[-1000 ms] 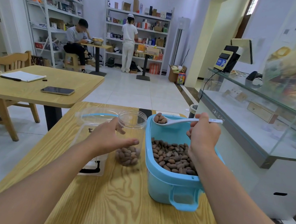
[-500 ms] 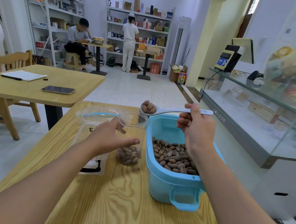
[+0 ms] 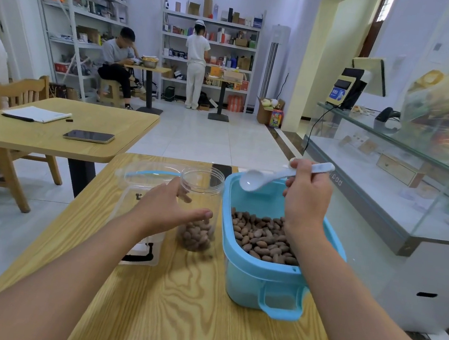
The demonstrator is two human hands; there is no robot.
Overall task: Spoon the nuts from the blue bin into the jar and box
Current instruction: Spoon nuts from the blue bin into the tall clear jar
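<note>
While the left hand (image 3: 168, 211) is gripping the clear plastic jar (image 3: 198, 209), hiding part of the clear plastic box (image 3: 141, 187), the right hand (image 3: 306, 199) is holding an empty white spoon (image 3: 268, 177) above the blue plastic bin (image 3: 260, 277) of brown nuts (image 3: 260, 237), right of the jar on the wooden counter (image 3: 185, 307).

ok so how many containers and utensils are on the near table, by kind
blue bin: 1
clear jar: 1
clear box: 1
white spoon, held above the bin by the right hand: 1
total: 4

Head view: forward-down, close over table (image 3: 197, 323).
</note>
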